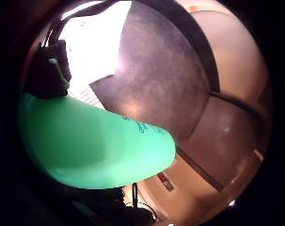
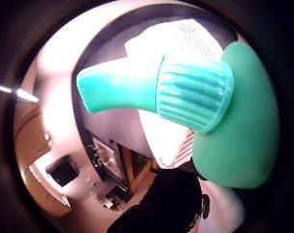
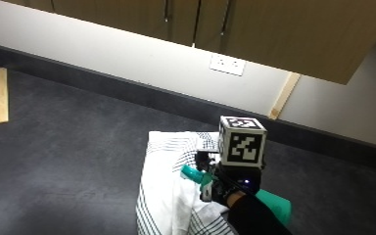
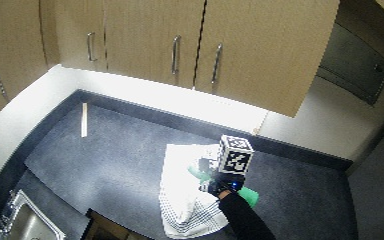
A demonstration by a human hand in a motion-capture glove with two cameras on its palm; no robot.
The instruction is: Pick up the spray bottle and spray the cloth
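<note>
The gloved hand [image 3: 230,188] hides most of the spray bottle [image 3: 272,203]; its fingers can't be made out. The cloth [image 3: 168,196] runs off the picture's bottom edge.

The green plastic spray bottle [image 3: 274,204] is tipped on its side above the counter, its ribbed collar and nozzle [image 2: 137,90] pointing over the white cloth with thin dark stripes [image 3: 168,196]. The cloth lies rumpled and spread on the dark speckled countertop [image 3: 64,161].
</note>
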